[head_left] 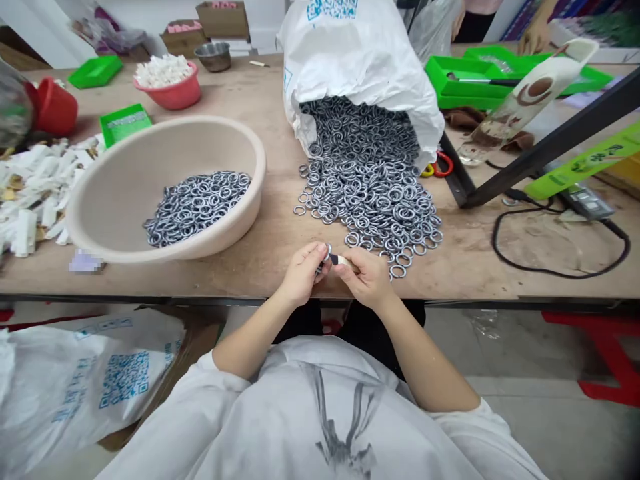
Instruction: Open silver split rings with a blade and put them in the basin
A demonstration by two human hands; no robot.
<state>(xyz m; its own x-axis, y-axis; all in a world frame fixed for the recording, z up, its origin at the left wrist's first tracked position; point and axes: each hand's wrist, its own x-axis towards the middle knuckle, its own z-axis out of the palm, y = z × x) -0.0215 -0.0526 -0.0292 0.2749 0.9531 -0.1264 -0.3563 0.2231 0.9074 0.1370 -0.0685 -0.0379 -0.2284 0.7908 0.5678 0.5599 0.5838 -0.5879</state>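
Observation:
Near the table's front edge, my left hand [302, 272] pinches a grey ring [327, 251] between thumb and fingers. My right hand [367, 275] is closed round the pale handle of a small tool [335, 259], whose dark tip meets the ring. What the curled left fingers hold besides is partly hidden. Just beyond my hands, a heap of grey rings [370, 200] spills from a white woven sack [350, 53] lying on its side. To the left stands a large beige basin [175, 143] with many more grey rings [205, 203] in it.
White plastic pieces [40, 193] lie at far left. Behind the basin are a green tray [125, 125], a red bowl [175, 93] and a metal bowl [213, 57]. A dark metal frame [540, 150], a black cable [555, 272] and red-handled scissors [443, 165] are at right. Another person's hand [535, 33] shows behind.

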